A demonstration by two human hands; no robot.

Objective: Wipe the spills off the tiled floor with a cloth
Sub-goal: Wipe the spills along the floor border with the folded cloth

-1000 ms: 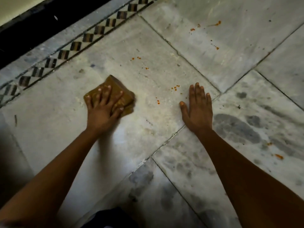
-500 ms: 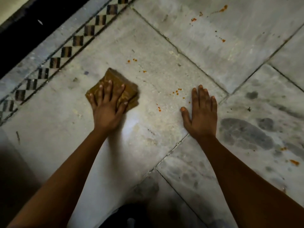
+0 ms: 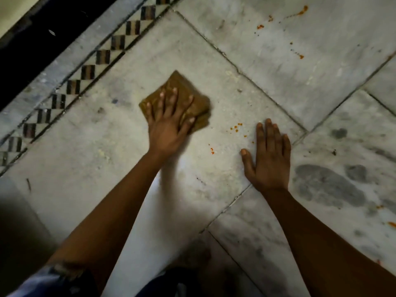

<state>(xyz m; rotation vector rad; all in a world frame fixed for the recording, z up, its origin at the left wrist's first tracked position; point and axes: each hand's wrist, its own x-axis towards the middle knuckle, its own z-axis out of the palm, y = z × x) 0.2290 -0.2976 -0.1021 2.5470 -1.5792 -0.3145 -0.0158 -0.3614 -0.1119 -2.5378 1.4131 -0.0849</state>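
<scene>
A folded brown cloth (image 3: 182, 86) lies flat on the grey marble floor (image 3: 85, 146). My left hand (image 3: 169, 123) presses down on it with fingers spread across its top. My right hand (image 3: 267, 155) rests flat on the floor to the right, palm down, holding nothing. Small orange spill specks (image 3: 235, 127) sit between the two hands, with one more orange drop (image 3: 212, 150) just below them. More orange spatter (image 3: 300, 11) marks the far tile at the upper right.
A checkered inlay border (image 3: 87, 72) runs diagonally at the left, with a dark threshold (image 3: 32, 39) beyond it. Dark grey smudges (image 3: 325, 183) cover the tile at the right, beside another orange spot (image 3: 392, 224). My dark clothing (image 3: 171, 284) fills the bottom edge.
My left hand has slid the cloth right and slightly away, over the orange specks that lay ahead of it. My right hand has stayed planted on the floor.
</scene>
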